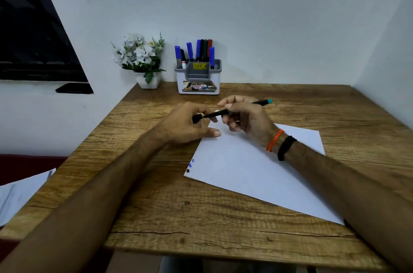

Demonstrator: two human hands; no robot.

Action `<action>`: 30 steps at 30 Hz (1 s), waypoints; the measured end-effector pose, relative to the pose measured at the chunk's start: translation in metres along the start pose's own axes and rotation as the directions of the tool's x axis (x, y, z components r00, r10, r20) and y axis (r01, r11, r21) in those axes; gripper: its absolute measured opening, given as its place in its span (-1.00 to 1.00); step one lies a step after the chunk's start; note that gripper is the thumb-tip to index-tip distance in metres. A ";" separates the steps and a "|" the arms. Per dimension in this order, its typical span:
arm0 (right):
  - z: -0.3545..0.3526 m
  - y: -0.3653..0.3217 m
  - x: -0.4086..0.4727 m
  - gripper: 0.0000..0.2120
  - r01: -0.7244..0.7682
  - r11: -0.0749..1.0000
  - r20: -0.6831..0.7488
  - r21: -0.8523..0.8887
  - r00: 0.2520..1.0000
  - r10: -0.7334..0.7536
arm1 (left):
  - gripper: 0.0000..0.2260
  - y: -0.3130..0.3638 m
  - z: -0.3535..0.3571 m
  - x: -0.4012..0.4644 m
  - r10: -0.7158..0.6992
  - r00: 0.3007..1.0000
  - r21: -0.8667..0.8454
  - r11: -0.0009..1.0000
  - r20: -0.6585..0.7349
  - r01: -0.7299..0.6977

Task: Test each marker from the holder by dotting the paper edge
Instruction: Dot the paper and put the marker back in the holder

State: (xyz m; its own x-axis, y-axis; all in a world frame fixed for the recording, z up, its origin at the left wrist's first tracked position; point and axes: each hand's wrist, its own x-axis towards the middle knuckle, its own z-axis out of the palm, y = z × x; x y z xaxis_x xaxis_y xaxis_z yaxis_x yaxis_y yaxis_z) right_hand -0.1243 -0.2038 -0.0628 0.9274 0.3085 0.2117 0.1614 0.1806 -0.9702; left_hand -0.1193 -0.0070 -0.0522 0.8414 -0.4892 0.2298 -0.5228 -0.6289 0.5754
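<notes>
Both hands (243, 119) grip black marker (223, 113), teal end

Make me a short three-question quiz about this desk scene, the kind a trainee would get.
1. True or false: both hands hold the same black marker.
2. Where do the test dots sit on the paper? A) in its middle B) near its left corner, by the edge C) on its far right edge
3. Fill in: the marker holder stands beside a pot of white ____.

Key: 1 true: the left hand pinches the cap end, the right hand grips the barrel. 2 B. 3 flowers.
</notes>
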 end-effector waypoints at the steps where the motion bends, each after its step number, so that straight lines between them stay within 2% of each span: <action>1: -0.001 -0.001 -0.001 -0.76 -0.010 1.000 0.027 0.003 1.000 0.010 | -0.65 -0.006 -0.002 0.000 -0.028 0.999 0.013 1.000 0.019 0.028; 4: 0.002 -0.001 -0.004 -0.67 -0.023 1.000 0.122 0.000 0.992 0.023 | -0.72 -0.019 -0.005 -0.001 -0.038 0.996 0.013 0.999 0.075 0.037; 8: 0.012 0.002 -0.007 -0.79 -0.002 0.996 0.198 -0.086 0.980 0.019 | -0.81 -0.018 -0.005 0.000 -0.023 0.987 0.023 1.000 0.161 0.020; 11: 0.021 0.001 -0.010 -0.87 0.007 0.984 0.252 -0.180 0.967 0.039 | -0.95 -0.018 -0.004 -0.001 0.010 0.987 0.031 0.999 0.159 -0.015; 15: 0.029 0.004 -0.015 -0.84 -0.032 0.974 0.306 -0.223 0.947 0.101 | -0.73 -0.020 -0.007 0.000 0.024 0.985 0.065 0.997 0.173 -0.036; 22: 0.029 0.008 -0.020 -0.91 0.024 0.943 0.313 -0.331 0.946 0.085 | -0.62 -0.027 -0.022 0.001 0.000 0.925 -0.018 1.000 0.380 0.008; 30: 0.030 0.012 -0.018 -0.91 0.026 0.929 0.272 -0.369 0.959 0.081 | -0.59 -0.023 -0.022 -0.001 -0.038 0.918 -0.056 0.996 0.395 0.065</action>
State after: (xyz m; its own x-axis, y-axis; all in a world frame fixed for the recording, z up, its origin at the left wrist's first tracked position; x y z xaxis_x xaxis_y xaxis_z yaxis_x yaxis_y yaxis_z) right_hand -0.1497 -0.1790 -0.0750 0.8104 0.5646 0.1566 0.2989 -0.1685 -0.9393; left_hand -0.1049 0.0217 -0.0485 0.7380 -0.6639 -0.1206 -0.4587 -0.6247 0.6319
